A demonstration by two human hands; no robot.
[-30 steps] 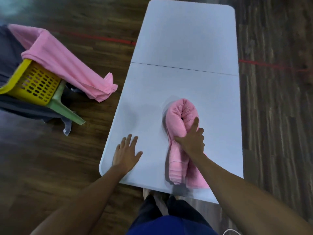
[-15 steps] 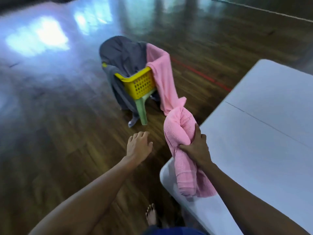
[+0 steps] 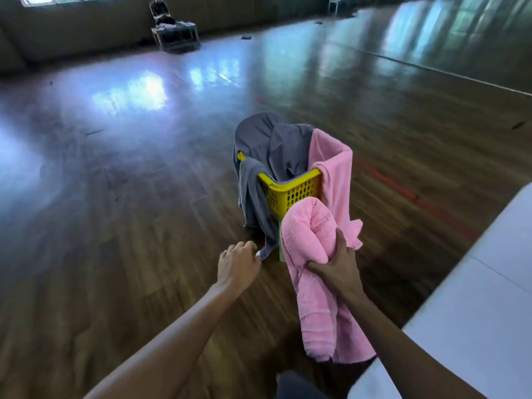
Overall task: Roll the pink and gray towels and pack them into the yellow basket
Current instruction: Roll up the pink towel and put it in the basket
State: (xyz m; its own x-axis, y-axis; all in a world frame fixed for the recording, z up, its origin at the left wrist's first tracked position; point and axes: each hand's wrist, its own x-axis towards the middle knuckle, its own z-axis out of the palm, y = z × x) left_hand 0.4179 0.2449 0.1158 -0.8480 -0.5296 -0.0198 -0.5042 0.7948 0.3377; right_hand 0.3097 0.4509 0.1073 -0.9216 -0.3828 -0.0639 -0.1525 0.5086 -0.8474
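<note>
Right hand (image 3: 338,272) is gripping the rolled pink towel (image 3: 309,228) around its middle. One finger is stretching up the roll's right side and the thumb is pressing across the front. The other fingers are hidden behind the cloth, so I cannot tell how they lie.

The roll is bending over double above the hand, and its thick rounded top is overlapping the near wall of the yellow basket (image 3: 290,191) in view. It is being held in the air, not in the basket. The loose ends are hanging below the hand, down past the wrist, beside the corner of the white table (image 3: 475,312).

Left hand (image 3: 237,262) is reaching forward low, with fingers (image 3: 244,247) loosely curled together and holding nothing. Its fingertips are showing just beside the lower corner of the gray towel (image 3: 273,145); I cannot tell whether they touch.

The gray towel is draping over the basket's far rim and left side, with its tail hanging down toward the wood floor (image 3: 129,226). A draped pink towel (image 3: 334,174) is hanging over the basket's right rim, with its end trailing low behind the roll.

The basket is sitting raised on something with a green leg (image 3: 280,243), mostly hidden behind the roll. A red line (image 3: 417,200) is running across the floor to the right of the basket.
</note>
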